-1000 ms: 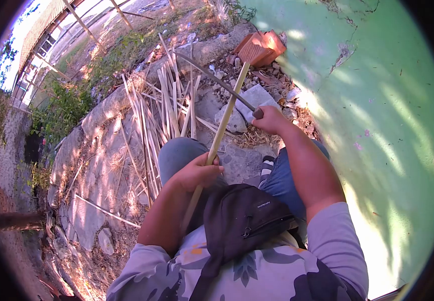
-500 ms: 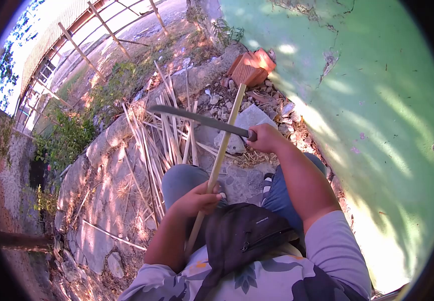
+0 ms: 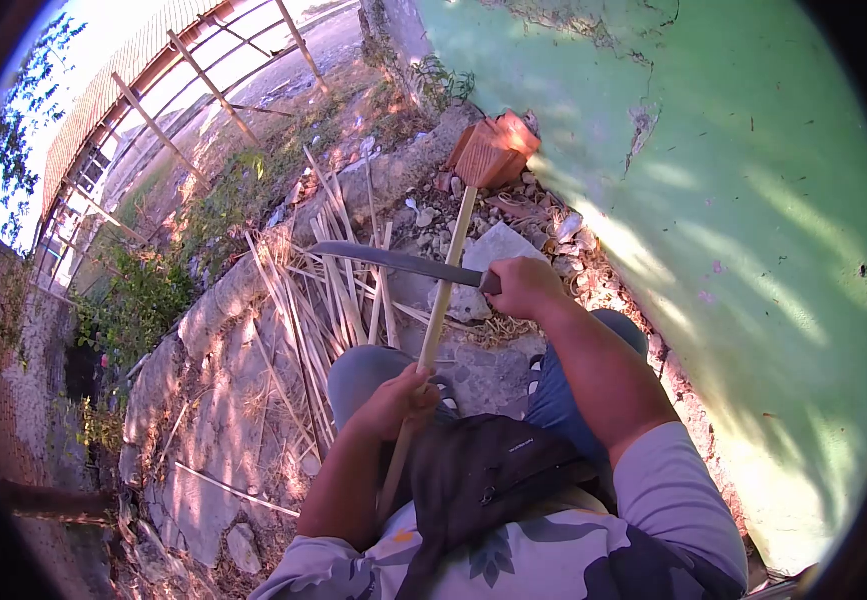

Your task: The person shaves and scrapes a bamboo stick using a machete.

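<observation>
While the left hand (image 3: 400,403) was clamped around the wooden strip (image 3: 435,320), which extended toward 1 o'clock, the right hand (image 3: 524,289) was closed on the long knife (image 3: 393,260) at its handle (image 3: 490,283). The knife pointed to 9 o'clock and crossed over the strip; contact between them could not be determined. Relative to the left hand, loose strips (image 3: 346,300) lay at 11 o'clock and a terracotta-coloured block (image 3: 495,152) at 1 o'clock.

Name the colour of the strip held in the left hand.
The strip is pale yellow; it shows in the head view, the only one.
</observation>
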Tool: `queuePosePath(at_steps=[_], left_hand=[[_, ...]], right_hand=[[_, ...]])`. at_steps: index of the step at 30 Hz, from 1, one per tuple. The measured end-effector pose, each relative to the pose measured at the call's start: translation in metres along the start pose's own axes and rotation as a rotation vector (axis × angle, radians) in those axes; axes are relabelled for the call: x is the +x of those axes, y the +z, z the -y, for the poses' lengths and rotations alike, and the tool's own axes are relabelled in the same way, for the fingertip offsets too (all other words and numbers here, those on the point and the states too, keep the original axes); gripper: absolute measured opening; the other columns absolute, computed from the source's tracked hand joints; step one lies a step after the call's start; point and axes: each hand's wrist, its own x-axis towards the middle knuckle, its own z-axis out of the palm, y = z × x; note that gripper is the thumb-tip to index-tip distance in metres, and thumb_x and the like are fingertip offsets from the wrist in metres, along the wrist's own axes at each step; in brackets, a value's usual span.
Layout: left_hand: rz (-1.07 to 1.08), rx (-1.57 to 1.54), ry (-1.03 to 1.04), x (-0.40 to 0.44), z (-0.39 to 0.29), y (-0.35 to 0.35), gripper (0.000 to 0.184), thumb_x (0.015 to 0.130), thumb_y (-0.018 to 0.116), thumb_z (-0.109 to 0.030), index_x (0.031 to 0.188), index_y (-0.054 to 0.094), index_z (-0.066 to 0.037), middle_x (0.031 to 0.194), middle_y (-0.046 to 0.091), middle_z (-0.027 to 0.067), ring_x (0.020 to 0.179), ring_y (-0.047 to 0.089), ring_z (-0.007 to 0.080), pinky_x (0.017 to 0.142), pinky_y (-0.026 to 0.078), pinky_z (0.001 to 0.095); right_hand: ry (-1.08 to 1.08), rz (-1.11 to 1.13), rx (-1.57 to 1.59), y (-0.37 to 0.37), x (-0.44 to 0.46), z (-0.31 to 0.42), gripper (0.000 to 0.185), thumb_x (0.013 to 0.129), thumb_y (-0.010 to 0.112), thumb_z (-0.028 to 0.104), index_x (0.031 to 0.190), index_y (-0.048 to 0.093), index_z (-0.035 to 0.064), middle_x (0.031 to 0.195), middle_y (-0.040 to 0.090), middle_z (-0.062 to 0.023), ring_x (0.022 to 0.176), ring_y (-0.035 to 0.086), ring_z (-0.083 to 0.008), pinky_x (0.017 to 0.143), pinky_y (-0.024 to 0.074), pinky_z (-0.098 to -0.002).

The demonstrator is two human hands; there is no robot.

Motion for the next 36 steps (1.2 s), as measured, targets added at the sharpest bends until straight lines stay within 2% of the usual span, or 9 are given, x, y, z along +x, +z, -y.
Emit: queuePosePath(at_steps=[3,9,12,16,21,25,28,31,36], left_hand=[[0.065,0.090,0.104,0.005,0.006,-0.009,0.018,0.106,0.044,-0.033,0.106,0.048,-0.016,0.077,0.042,-0.0001,0.057,0.038,0.0111,0.048,0.034,0.0264],[-0.025,0.078,0.150,0.007,0.008,-0.001,0.018,0.105,0.045,-0.028,0.101,0.050,-0.012,0.075,0.043,0.0002,0.064,0.045,0.0113,0.049,0.037,0.0258],[0.061,-0.018,0.095,0.010,0.005,-0.007,0.015,0.103,0.048,-0.026,0.099,0.051,-0.012,0.074,0.042,-0.0014,0.060,0.042,0.0102,0.047,0.036,0.0252],[0.099,-0.028,0.037,0.009,0.002,-0.006,0.019,0.102,0.053,-0.032,0.099,0.049,-0.014,0.070,0.039,-0.0030,0.055,0.036,0.0075,0.046,0.031,0.0237],[0.073,0.079,0.052,0.008,0.004,-0.005,0.014,0.103,0.053,-0.026,0.096,0.047,-0.015,0.069,0.037,-0.0044,0.053,0.033,0.0054,0.044,0.027,0.0212],[0.123,0.042,0.072,0.008,0.004,-0.014,0.012,0.103,0.053,-0.022,0.096,0.046,-0.015,0.069,0.037,-0.0051,0.054,0.032,0.0045,0.044,0.026,0.0204],[0.108,0.016,0.061,0.009,0.003,-0.015,0.012,0.103,0.053,-0.022,0.097,0.046,-0.016,0.069,0.037,-0.0052,0.054,0.031,0.0046,0.044,0.026,0.0204],[0.115,0.008,0.050,0.010,0.003,-0.014,0.012,0.103,0.054,-0.023,0.098,0.046,-0.016,0.070,0.037,-0.0055,0.053,0.031,0.0047,0.044,0.025,0.0205],[0.184,0.069,0.052,0.008,0.004,-0.012,0.013,0.102,0.058,-0.021,0.103,0.046,-0.016,0.070,0.038,-0.0059,0.054,0.032,0.0042,0.045,0.023,0.0212]], right_hand=[[-0.078,0.014,-0.063,-0.003,-0.002,0.005,0.019,0.076,0.072,0.029,0.088,0.069,0.0150,0.085,0.072,-0.0109,0.083,0.071,-0.0325,0.075,0.0558,-0.0466],[-0.184,0.027,-0.008,-0.006,-0.007,-0.001,0.022,0.074,0.073,0.030,0.090,0.069,0.0160,0.083,0.072,-0.0110,0.082,0.071,-0.0331,0.075,0.0558,-0.0469],[-0.229,0.035,-0.008,-0.009,-0.011,0.001,0.021,0.074,0.073,0.029,0.090,0.069,0.0161,0.083,0.072,-0.0108,0.080,0.071,-0.0334,0.074,0.0557,-0.0474],[-0.307,0.076,-0.059,-0.008,-0.017,0.007,0.020,0.074,0.072,0.029,0.089,0.069,0.0161,0.083,0.072,-0.0109,0.080,0.071,-0.0338,0.074,0.0556,-0.0478],[-0.214,0.111,-0.027,-0.008,-0.011,-0.002,0.022,0.074,0.071,0.030,0.092,0.070,0.0157,0.085,0.072,-0.0109,0.085,0.071,-0.0330,0.077,0.0553,-0.0474],[0.029,0.054,0.087,-0.007,0.003,-0.019,0.023,0.075,0.071,0.031,0.094,0.072,0.0168,0.087,0.072,-0.0110,0.087,0.070,-0.0328,0.078,0.0550,-0.0466],[0.085,-0.023,0.129,-0.003,0.005,-0.020,0.021,0.075,0.071,0.032,0.092,0.073,0.0182,0.088,0.072,-0.0116,0.087,0.070,-0.0329,0.078,0.0550,-0.0463],[0.005,0.027,0.155,0.000,0.001,-0.014,0.019,0.076,0.072,0.032,0.088,0.073,0.0186,0.087,0.072,-0.0112,0.086,0.071,-0.0329,0.077,0.0553,-0.0465],[-0.238,0.192,-0.094,-0.011,-0.011,0.012,0.020,0.074,0.074,0.031,0.089,0.071,0.0180,0.086,0.072,-0.0105,0.083,0.071,-0.0327,0.075,0.0553,-0.0467]])
